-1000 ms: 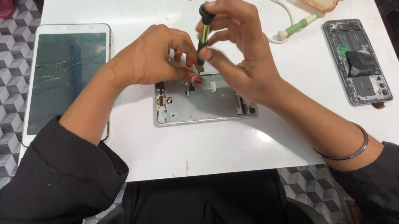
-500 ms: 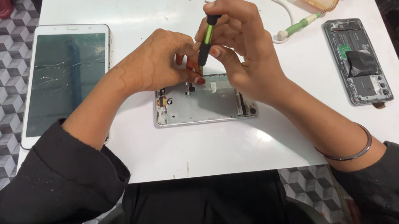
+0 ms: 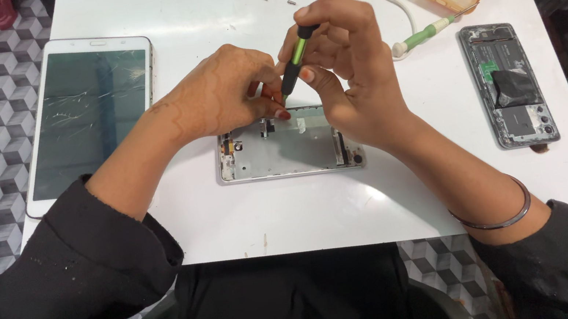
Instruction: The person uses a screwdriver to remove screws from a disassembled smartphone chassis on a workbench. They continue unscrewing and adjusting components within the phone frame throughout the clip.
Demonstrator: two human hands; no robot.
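Right hand [image 3: 344, 62] pinches a tilted screwdriver [image 3: 295, 67]; left hand [image 3: 226, 90] steadies its tip.

Both hands meet, fingers pinched, forearms angled inward.

The left hand [image 3: 220, 102] curls knuckles-up, fingertips pressed down; the right hand [image 3: 346, 73] pinches with thumb and fingers raised, its fingertips seemingly touching the left's.
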